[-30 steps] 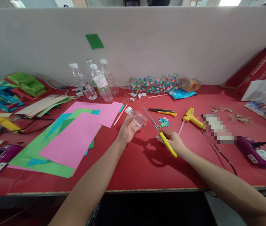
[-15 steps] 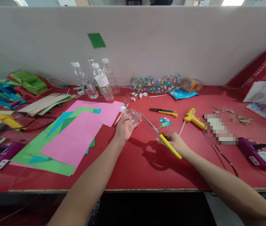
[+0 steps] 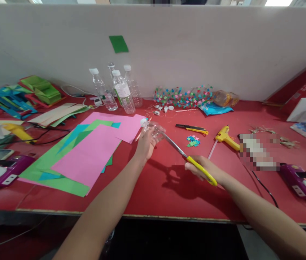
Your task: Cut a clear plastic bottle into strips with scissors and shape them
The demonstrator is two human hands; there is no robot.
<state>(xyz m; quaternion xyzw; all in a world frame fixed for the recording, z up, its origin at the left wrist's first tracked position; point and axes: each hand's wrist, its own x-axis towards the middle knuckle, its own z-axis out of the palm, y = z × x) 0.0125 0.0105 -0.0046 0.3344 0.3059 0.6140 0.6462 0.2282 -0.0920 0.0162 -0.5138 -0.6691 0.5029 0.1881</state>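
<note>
My left hand [image 3: 145,146] grips the clear top piece of a plastic bottle [image 3: 157,130], its white cap pointing up and to the left. In my right hand [image 3: 203,168] is a pair of scissors [image 3: 179,148] with yellow handles. Their blade tips reach the edge of the bottle piece; whether they are cutting into it I cannot tell. Beyond my right hand lie a small pile of coloured paper stars [image 3: 193,141] and a yellow box cutter [image 3: 192,128].
Coloured paper sheets [image 3: 88,155] cover the left of the red table [image 3: 158,195]. Several plastic bottles [image 3: 123,94] stand by the partition, beside a star-covered bottle [image 3: 184,96]. A yellow glue gun [image 3: 226,138] and a purple power strip [image 3: 299,182] lie to the right.
The scissor tips have come up against the bottle piece, and the blades look closer together. The whole view has shifted slightly.
</note>
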